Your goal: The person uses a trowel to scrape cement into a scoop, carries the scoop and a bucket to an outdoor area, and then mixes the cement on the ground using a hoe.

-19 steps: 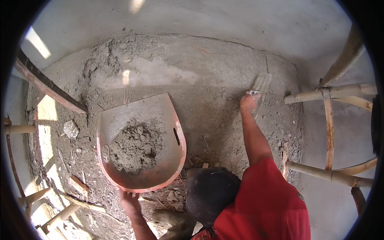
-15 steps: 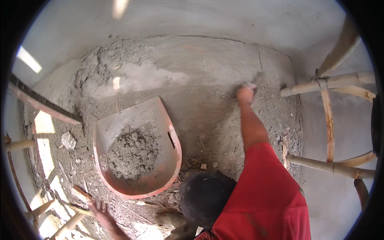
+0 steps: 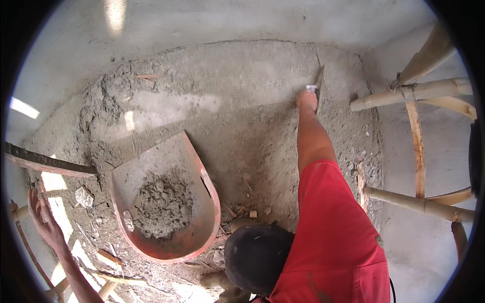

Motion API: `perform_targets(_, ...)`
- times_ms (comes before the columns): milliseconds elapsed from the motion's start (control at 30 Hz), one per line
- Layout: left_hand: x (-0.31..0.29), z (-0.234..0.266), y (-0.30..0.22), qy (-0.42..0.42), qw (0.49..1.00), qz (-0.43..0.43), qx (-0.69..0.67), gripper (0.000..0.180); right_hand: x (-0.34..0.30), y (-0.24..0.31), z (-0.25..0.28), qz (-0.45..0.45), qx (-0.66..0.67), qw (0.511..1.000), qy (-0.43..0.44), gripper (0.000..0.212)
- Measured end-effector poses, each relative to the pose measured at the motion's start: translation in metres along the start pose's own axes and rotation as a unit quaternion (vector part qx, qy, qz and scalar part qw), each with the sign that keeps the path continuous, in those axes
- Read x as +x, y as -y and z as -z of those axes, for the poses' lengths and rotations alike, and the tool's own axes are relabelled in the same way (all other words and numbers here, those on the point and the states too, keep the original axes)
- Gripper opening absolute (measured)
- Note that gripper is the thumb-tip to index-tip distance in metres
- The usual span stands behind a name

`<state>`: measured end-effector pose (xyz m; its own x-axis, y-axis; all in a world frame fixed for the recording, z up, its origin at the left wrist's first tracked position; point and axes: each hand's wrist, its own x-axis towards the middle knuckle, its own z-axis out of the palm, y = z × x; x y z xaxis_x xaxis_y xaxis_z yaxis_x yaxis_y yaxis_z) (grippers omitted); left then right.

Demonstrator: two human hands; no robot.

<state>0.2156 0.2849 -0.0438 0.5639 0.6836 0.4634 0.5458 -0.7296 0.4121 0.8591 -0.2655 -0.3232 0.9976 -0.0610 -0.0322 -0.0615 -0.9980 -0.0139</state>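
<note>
Head view: right hand out at full arm's reach, fingers wrapped shut on the handle of a trowel. Blade is edge-on to the camera, standing against the grey plaster band, at its right end just below the band's upper edge. Can't tell how much of the blade is in contact.

Left hand far out at the lower left, palm showing, fingers spread and holding nothing. It hangs beside a thin bamboo pole at the frame edge; touching or not, can't tell.

Red mortar pan sits on the rubble-strewn floor between the two hands, tilted, open side up. Heap of wet grey mortar in its lower half, upper half smeared but mostly bare.

Grey-crusted plank runs in from the left edge, ending near the pan's upper left rim. Small stone chunk just below it.

Bamboo scaffold poles cross at the right, lashed together, well apart from the trowel. Smooth pale wall above the plaster band.
</note>
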Motion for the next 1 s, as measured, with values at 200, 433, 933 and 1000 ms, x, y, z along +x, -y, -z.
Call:
perform_targets(200,0.047,-0.078,-0.19,0.054,0.948,-0.311,-0.047,0.046,-0.104,0.03,0.038,0.219,0.143,0.965,0.038,0.04)
perform_targets(433,0.088,-0.144,-0.383,0.06,0.882,-0.468,-0.007,0.049,-0.079,-0.114,0.059,-0.011,0.135,0.991,0.019,0.044)
perform_targets(933,0.286,-0.299,-0.609,-0.062,0.847,-0.388,0.358,0.094,0.155,-0.159,0.003,-0.098,0.081,0.99,0.062,0.054)
perform_targets(1000,0.353,-0.322,-0.603,-0.046,0.841,-0.357,0.403,0.092,0.179,-0.109,0.0,-0.103,0.169,0.979,0.051,0.051)
